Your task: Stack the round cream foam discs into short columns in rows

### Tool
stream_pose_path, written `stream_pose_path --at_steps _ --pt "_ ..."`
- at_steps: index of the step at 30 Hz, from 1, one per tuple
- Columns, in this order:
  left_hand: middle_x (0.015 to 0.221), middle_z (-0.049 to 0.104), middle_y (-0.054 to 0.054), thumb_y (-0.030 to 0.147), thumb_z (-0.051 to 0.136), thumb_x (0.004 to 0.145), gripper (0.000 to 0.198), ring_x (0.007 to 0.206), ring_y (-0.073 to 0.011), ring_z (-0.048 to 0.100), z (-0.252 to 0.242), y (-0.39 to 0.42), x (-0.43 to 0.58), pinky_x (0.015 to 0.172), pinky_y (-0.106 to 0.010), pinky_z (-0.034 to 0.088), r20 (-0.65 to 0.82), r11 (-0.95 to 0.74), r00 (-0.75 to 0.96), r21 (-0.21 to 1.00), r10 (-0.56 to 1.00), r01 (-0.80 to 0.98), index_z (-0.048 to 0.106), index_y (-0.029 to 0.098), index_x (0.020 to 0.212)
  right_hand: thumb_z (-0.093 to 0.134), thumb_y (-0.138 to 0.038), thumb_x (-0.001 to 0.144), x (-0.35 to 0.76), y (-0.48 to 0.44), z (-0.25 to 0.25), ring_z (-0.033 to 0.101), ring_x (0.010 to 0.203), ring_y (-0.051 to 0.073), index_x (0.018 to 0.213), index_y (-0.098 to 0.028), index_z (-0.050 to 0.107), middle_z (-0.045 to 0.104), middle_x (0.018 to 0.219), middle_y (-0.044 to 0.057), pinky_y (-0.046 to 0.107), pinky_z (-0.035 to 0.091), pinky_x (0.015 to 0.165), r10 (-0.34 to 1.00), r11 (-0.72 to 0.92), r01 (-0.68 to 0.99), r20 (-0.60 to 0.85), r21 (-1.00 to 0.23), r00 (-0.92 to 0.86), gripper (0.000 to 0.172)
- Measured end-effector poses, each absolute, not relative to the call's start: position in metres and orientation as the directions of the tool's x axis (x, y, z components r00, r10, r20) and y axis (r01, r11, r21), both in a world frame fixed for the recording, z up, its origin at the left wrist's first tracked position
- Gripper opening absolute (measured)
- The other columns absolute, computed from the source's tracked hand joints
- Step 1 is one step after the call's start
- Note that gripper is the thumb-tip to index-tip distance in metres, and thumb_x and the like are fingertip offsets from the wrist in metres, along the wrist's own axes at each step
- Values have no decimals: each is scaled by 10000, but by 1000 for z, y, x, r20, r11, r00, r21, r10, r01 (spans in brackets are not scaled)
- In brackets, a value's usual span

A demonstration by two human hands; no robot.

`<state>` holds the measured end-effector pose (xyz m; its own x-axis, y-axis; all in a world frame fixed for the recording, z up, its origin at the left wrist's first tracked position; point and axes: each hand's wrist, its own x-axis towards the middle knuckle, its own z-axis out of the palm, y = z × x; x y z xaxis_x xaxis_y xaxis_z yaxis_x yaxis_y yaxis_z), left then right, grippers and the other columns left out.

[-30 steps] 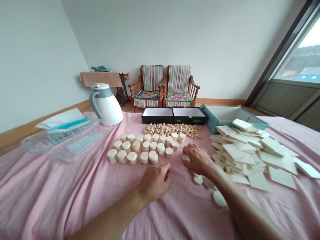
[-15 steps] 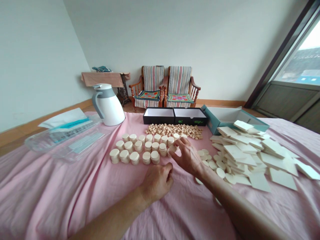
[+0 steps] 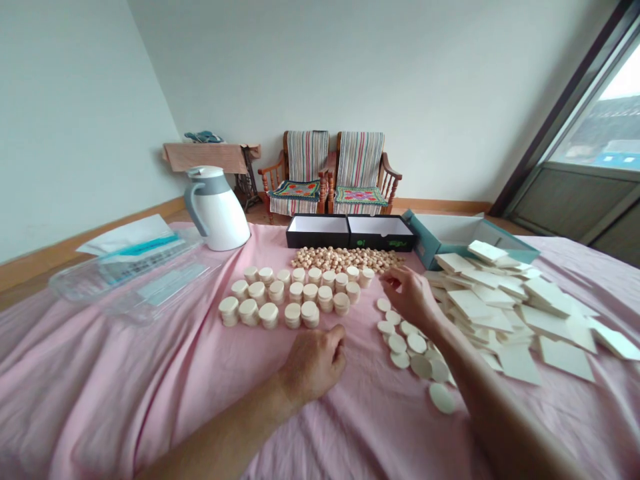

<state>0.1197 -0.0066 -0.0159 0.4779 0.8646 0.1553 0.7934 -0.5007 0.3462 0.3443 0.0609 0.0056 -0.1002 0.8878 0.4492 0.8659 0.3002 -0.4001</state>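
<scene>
Loose discs by right hand, grip unclear, left hand fisted, black boxes open-topped, white inside

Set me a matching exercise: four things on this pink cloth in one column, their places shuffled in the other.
Things
1. white jug
2. stacked round discs
3. square tiles
4. small wooden pieces

Places
A. heaped at the right, in front of the teal box
B. in a pile just in front of the black boxes
C. far left, beside the clear tray
D. in rows just beyond the left hand

Pairs: 1-C, 2-D, 3-A, 4-B
</scene>
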Motion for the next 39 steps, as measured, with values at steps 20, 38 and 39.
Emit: stream_pose_path --at_steps 20,38,39 --pt "637 644 0 137 466 757 92 572 -141 604 -16 -6 121 522 -232 324 155 -500 479 367 864 784 540 192 749 518 -194 759 309 46 6 526 803 163 863 -180 597 575 833 51 255 395 725 844 444 822 474 -356 -251 132" --pt "648 649 1 134 464 756 98 600 -150 616 -14 -7 120 533 -235 335 160 -510 487 355 859 784 543 192 747 476 -201 803 314 52 0 547 687 133 802 -177 638 608 788 42 238 411 658 839 390 805 533 -446 -111 164" --pt "648 648 2 136 463 758 96 603 -152 617 -15 -7 120 536 -237 335 161 -510 486 347 859 787 540 193 747 470 -191 793 323 54 0 548 674 131 787 -177 640 614 771 38 235 405 648 851 358 822 517 -442 -92 171"
